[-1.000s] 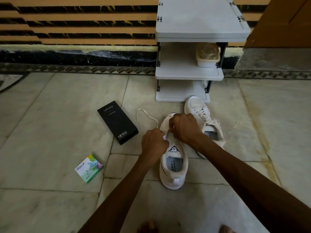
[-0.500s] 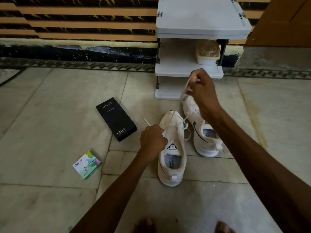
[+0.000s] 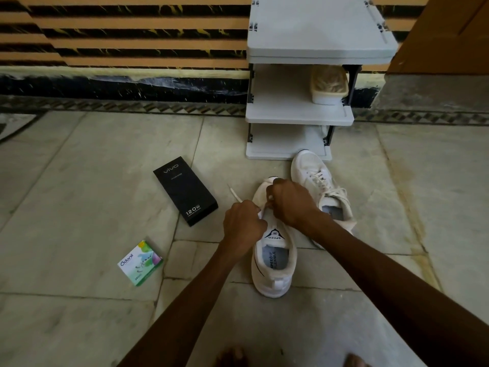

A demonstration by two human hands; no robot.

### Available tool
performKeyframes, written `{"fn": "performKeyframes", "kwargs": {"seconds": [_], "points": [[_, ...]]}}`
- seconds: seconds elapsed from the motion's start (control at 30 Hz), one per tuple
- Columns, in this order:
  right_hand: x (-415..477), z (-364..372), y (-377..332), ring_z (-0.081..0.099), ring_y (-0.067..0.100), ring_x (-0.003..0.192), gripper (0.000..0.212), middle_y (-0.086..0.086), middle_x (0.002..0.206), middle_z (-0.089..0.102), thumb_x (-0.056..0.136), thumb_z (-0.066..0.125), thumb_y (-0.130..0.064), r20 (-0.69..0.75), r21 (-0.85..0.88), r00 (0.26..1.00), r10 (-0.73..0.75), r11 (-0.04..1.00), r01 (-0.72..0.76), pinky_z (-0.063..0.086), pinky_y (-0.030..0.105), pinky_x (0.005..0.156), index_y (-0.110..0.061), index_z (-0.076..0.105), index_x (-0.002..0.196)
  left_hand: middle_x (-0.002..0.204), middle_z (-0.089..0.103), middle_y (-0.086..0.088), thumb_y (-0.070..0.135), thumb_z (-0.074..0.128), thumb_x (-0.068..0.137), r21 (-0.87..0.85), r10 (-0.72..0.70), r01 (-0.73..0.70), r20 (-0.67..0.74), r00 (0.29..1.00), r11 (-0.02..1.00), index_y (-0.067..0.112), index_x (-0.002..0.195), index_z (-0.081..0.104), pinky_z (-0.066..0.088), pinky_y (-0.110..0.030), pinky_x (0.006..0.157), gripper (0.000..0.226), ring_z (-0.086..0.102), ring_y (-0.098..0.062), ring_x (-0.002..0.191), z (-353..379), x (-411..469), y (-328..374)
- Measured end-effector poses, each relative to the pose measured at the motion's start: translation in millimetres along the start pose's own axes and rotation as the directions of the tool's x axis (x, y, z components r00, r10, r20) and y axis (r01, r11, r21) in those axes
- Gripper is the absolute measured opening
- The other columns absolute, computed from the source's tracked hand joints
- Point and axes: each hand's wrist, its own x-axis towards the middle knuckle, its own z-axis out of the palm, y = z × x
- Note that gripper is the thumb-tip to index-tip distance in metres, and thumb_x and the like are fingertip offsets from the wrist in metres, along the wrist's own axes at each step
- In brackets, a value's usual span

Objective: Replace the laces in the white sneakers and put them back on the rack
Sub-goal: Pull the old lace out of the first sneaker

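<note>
Lowered right hand (image 3: 291, 203) from rack (image 3: 299, 118) height back onto nearer white sneaker (image 3: 275, 263), curled and pinching lace (image 3: 236, 195); kept left hand (image 3: 243, 225) fisted around same lace, tip protruding leftward.

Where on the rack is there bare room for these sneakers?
The rack's top shelf is bare, and so is the middle shelf left of the tub. Crowded: the floor by its foot, with the near sneaker and far sneaker.

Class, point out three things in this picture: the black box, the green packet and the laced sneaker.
Black box (image 3: 185, 190), head view, middle of its top face.
Green packet (image 3: 140, 263), head view, its printed top face.
Laced sneaker (image 3: 320, 185), head view, on its laces over the tongue.
</note>
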Motion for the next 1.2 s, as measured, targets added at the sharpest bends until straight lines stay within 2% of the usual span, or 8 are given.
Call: {"fn": "performKeyframes", "kwargs": {"seconds": [0.1, 0.2, 0.3, 0.4, 0.47, 0.6, 0.67, 1.2], "points": [[2, -1, -4, 0.058, 0.029, 0.099, 0.02, 0.011, 0.105, 0.062, 0.077, 0.064, -0.007, 0.005, -0.057, 0.998, -0.057, 0.997, 0.058, 0.045, 0.033, 0.075, -0.007, 0.068, 0.096, 0.08, 0.067, -0.008, 0.021, 0.07, 0.08, -0.01, -0.001, 0.001, 0.002, 1.0, 1.0, 0.01, 0.077, 0.065, 0.042, -0.026, 0.062, 0.013, 0.065, -0.023, 0.08, -1, -1, 1], [3, -20, 2, 0.056, 0.026, 0.082, 0.019, 0.008, 0.085, 0.058, 0.066, 0.059, 0.004, -0.181, 0.284, 0.983, 0.006, 0.958, 0.046, 0.046, 0.034, 0.067, -0.011, 0.06, 0.077, 0.085, 0.069, -0.014, 0.018, 0.07, 0.079, -0.022, -0.017, 0.017, -0.003, 1.0, 1.0, 0.002, 0.082, 0.067, 0.04, -0.027, 0.06, 0.017, 0.067, -0.028, 0.081, -2, -1, -2], [7, -47, 7, 0.055, 0.02, 0.07, 0.017, 0.01, 0.074, 0.058, 0.071, 0.046, 0.01, -0.431, 0.719, 0.855, 0.289, 0.683, 0.131, 0.047, 0.031, 0.063, -0.005, 0.054, 0.075, 0.089, 0.069, -0.011, 0.022, 0.071, 0.08, 0.002, -0.044, 0.044, -0.005, 0.999, 0.999, 0.004, 0.088, 0.067, 0.038, -0.023, 0.057, 0.02, 0.065, -0.024, 0.08, -2, 1, -3], [9, -58, 0, 0.058, 0.019, 0.064, 0.012, 0.012, 0.074, 0.06, 0.095, 0.042, 0.003, -0.241, 0.951, 0.891, 0.384, 0.276, 0.139, 0.049, 0.027, 0.057, -0.002, 0.051, 0.089, 0.09, 0.069, -0.007, 0.026, 0.07, 0.081, 0.037, -0.042, 0.042, -0.008, 0.999, 0.998, 0.01, 0.088, 0.067, 0.037, -0.023, 0.057, 0.019, 0.061, -0.017, 0.075, -2, 0, -2], [9, -49, -2, 0.052, 0.012, 0.058, 0.016, 0.008, 0.07, 0.058, 0.095, 0.04, 0.002, -0.142, 0.976, 0.92, 0.366, 0.205, 0.069, 0.043, 0.022, 0.053, -0.008, 0.05, 0.089, 0.092, 0.069, -0.006, 0.027, 0.07, 0.08, 0.045, -0.043, 0.044, -0.007, 0.999, 0.998, 0.01, 0.091, 0.068, 0.04, -0.024, 0.06, 0.021, 0.064, -0.019, 0.08, -1, 1, -1], [8, -19, 5, 0.061, 0.014, 0.073, 0.009, 0.003, 0.08, 0.066, 0.089, 0.055, -0.007, -0.042, 0.543, 0.985, 0.165, 0.832, -0.116, 0.041, 0.024, 0.069, -0.011, 0.063, 0.088, 0.092, 0.069, -0.007, 0.024, 0.069, 0.08, 0.025, -0.035, 0.035, -0.008, 0.999, 0.999, 0.009, 0.09, 0.069, 0.039, -0.025, 0.062, 0.018, 0.064, -0.021, 0.081, -2, 0, -1], [2, -6, 4, 0.063, 0.025, 0.086, 0.016, 0.011, 0.094, 0.068, 0.09, 0.061, -0.019, 0.06, 0.226, 0.996, 0.068, 0.971, -0.08, 0.046, 0.028, 0.074, -0.007, 0.07, 0.093, 0.091, 0.07, -0.006, 0.025, 0.069, 0.08, 0.022, -0.039, 0.04, -0.009, 0.999, 0.999, 0.01, 0.091, 0.071, 0.039, -0.024, 0.062, 0.018, 0.064, -0.019, 0.08, -2, 0, -1], [-20, 19, -10, 0.051, 0.035, 0.084, 0.028, 0.017, 0.1, 0.054, 0.069, 0.056, 0.0, -0.233, 0.222, 0.925, 0.3, 0.943, -0.25, 0.037, 0.038, 0.067, 0.0, 0.057, 0.097, 0.108, 0.07, -0.006, 0.024, 0.068, 0.084, 0.03, -0.065, 0.065, -0.003, 0.998, 0.997, 0.015, 0.109, 0.068, 0.05, -0.03, 0.073, 0.026, 0.066, -0.024, 0.096, -2, -4, 9]]}}
